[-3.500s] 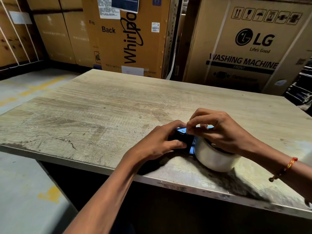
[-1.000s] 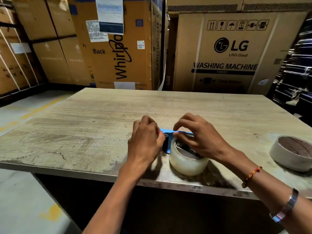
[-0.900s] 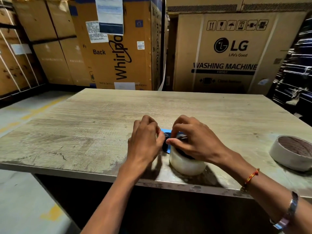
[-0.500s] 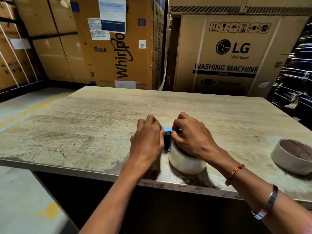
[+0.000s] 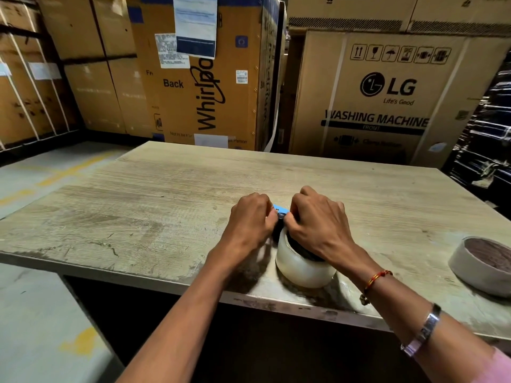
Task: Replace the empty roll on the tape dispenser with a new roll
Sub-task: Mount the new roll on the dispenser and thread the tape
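Dispenser (image 5: 279, 214), blue and black, pinched between curled fingers of left hand (image 5: 250, 223) and right hand (image 5: 318, 225). Clear tape roll (image 5: 300, 268) directly below right hand's fingers, touching dispenser.

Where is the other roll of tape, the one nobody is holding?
In the head view, it lies flat at the table's far right edge: the spare roll, right of the right hand.

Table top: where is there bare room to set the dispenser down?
The table is bare across its left half and along the far edge by the cartons. A smaller patch lies between the new roll and the other roll. It is crowded where the left hand and right hand work the dispenser.
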Demonstrator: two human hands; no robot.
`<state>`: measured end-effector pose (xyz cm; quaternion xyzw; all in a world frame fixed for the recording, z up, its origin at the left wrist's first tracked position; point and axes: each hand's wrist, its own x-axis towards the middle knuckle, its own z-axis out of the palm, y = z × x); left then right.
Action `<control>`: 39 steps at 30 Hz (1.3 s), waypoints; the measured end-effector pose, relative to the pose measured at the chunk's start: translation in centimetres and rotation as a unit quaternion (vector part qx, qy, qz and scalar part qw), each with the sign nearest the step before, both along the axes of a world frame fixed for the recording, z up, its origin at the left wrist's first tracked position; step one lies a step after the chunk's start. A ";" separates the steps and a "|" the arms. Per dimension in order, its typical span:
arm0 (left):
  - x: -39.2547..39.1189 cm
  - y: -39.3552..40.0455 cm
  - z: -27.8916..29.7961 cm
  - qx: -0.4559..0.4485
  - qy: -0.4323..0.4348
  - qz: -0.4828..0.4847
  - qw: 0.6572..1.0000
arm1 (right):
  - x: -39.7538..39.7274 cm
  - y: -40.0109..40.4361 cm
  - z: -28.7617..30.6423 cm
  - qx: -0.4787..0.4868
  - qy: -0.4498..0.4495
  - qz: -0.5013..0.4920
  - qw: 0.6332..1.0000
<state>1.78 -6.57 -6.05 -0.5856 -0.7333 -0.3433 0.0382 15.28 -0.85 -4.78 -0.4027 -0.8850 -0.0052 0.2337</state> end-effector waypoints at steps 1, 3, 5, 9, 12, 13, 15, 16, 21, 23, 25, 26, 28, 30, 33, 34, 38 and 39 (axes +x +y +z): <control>0.1 0.0 -0.2 0.012 0.001 0.002 1.000 | 0.0 0.0 0.0 0.007 -0.004 -0.004 1.000; 0.3 0.2 -0.5 0.028 0.007 -0.002 1.000 | -0.2 -0.1 0.1 0.022 -0.014 -0.012 1.000; 0.3 0.4 -0.8 0.037 0.015 -0.007 0.999 | -0.3 -0.1 0.1 0.028 -0.016 -0.020 0.999; 0.3 0.6 -1.0 0.054 0.010 -0.009 0.998 | -0.5 0.1 0.3 0.016 -0.021 -0.034 0.999; -0.1 0.8 -1.4 0.061 -0.048 -0.027 0.997 | -0.8 0.3 0.5 0.009 -0.021 -0.036 0.999; -0.3 0.8 -1.6 0.064 -0.069 -0.029 0.995 | -0.9 0.3 0.4 0.013 -0.018 -0.034 0.999; -0.3 0.8 -2.1 0.073 -0.089 -0.028 0.993 | -0.9 0.3 0.0 0.025 -0.007 -0.023 0.999; -0.3 0.9 -2.3 0.081 -0.092 -0.027 0.992 | -0.8 0.3 -0.3 0.024 0.003 -0.013 1.000; 0.0 1.1 -3.1 0.125 -0.070 -0.019 0.989 | -0.2 0.9 -0.8 -0.011 0.066 0.047 0.997; -0.3 0.8 -3.1 0.118 -0.049 -0.030 0.991 | 0.0 1.2 -0.8 -0.048 0.079 0.063 0.994; -1.0 0.4 -3.1 0.100 -0.032 -0.061 0.993 | 0.1 1.5 -0.9 -0.088 0.036 0.061 0.994; -1.5 0.2 -3.0 0.085 -0.022 -0.081 0.993 | 0.0 1.7 -0.9 -0.105 0.003 0.055 0.993; -2.6 -0.2 -2.7 0.042 -0.012 -0.120 0.992 | -0.1 2.1 -0.7 -0.125 -0.030 0.054 0.990; -3.5 -0.6 -2.1 0.000 -0.053 -0.142 0.988 | -0.3 2.5 -0.6 -0.135 -0.032 0.069 0.988; -4.5 -1.5 -1.7 -0.018 -0.173 -0.164 0.971 | -0.3 3.0 -0.7 -0.143 -0.033 0.091 0.985; -4.7 -1.9 -1.8 -0.018 -0.211 -0.175 0.962 | -0.3 3.0 -0.8 -0.140 -0.034 0.093 0.985; -5.0 -2.6 -2.9 -0.022 -0.323 -0.186 0.928 | -0.4 3.3 -1.1 -0.126 -0.037 0.099 0.986; -4.8 -2.6 -3.1 -0.020 -0.305 -0.178 0.935 | -0.4 3.4 -1.2 -0.126 -0.039 0.101 0.986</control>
